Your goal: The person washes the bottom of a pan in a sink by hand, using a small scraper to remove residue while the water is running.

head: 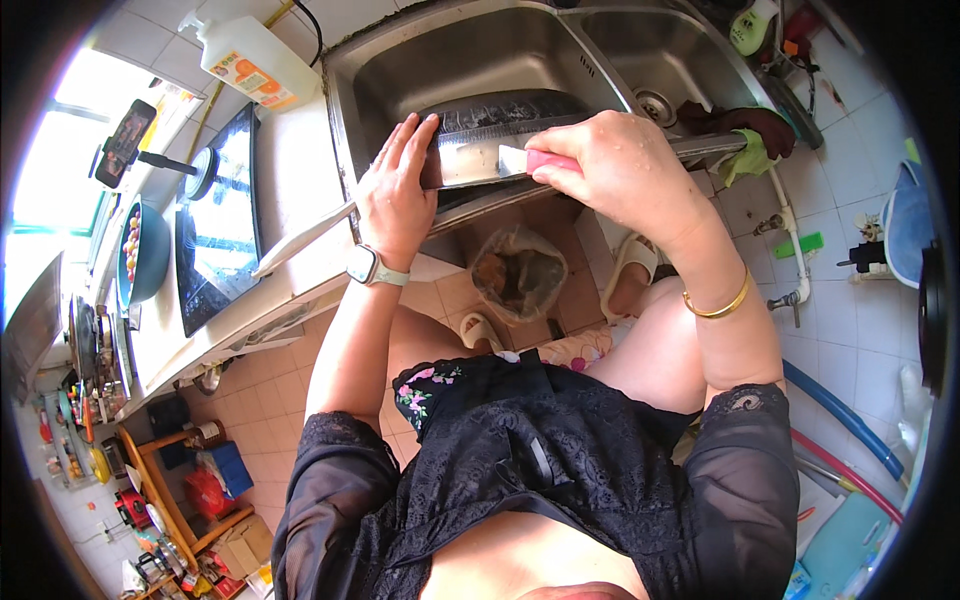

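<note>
A dark, curved panel (510,112) with a shiny lower strip leans over the front of the stainless steel sink (465,52), its surface streaked with pale residue or wetness. My left hand (397,187) holds the left end of this panel, fingers laid over its face. Pinched in my right hand (626,161) is a small scraper (553,162) with a pink handle and a flat, pale blade. The blade lies against the shiny strip, pointing left. Water drops show on the back of my right hand. The panel's underside is hidden.
A smaller basin (645,52) adjoins on the right, with dark and green cloths (750,150) over its edge. Below stands a lined waste bin (519,274). Leftward are a pump bottle (251,64), a glossy black cooktop (221,225) and a phone on a stand (126,142).
</note>
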`<state>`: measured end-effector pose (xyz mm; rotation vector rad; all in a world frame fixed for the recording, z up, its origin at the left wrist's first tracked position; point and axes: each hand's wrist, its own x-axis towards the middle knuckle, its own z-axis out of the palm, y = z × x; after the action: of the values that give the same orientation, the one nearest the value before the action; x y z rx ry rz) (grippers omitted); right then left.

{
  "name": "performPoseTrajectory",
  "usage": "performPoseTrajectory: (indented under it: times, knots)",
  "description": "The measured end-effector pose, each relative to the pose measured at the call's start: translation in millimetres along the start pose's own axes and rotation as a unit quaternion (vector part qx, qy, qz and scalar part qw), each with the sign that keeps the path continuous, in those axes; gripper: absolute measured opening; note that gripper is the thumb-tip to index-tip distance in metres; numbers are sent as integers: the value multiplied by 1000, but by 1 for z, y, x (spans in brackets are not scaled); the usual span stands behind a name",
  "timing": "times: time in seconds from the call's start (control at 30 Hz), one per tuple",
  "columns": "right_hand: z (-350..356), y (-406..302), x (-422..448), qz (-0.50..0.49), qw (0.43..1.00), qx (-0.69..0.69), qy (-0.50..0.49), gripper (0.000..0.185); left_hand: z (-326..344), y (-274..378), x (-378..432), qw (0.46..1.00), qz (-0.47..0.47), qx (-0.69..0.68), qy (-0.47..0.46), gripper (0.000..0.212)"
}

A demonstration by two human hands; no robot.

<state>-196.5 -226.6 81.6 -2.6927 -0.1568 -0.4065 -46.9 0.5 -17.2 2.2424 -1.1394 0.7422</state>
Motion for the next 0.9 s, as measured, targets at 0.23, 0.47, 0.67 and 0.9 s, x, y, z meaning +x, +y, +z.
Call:
performPoseTrajectory:
  times: [0.23, 0.47, 0.67, 0.9]
  knots:
    - [14, -18, -3, -8, 997, -67, 46, 19, -3, 1, 0, 1000, 1, -4, -16, 61]
    - [21, -16, -4, 22, 998, -39, 46, 20, -5, 4, -3, 1000, -2, -9, -13, 60]
    - [38, 12, 25, 16, 974, 86, 209, 26, -3, 2, -1, 1000, -5, -11, -11, 56]
    - [6, 62, -4, 136, 975, 140, 108, 42, -3, 6, 0, 999, -25, -20, -1, 53]
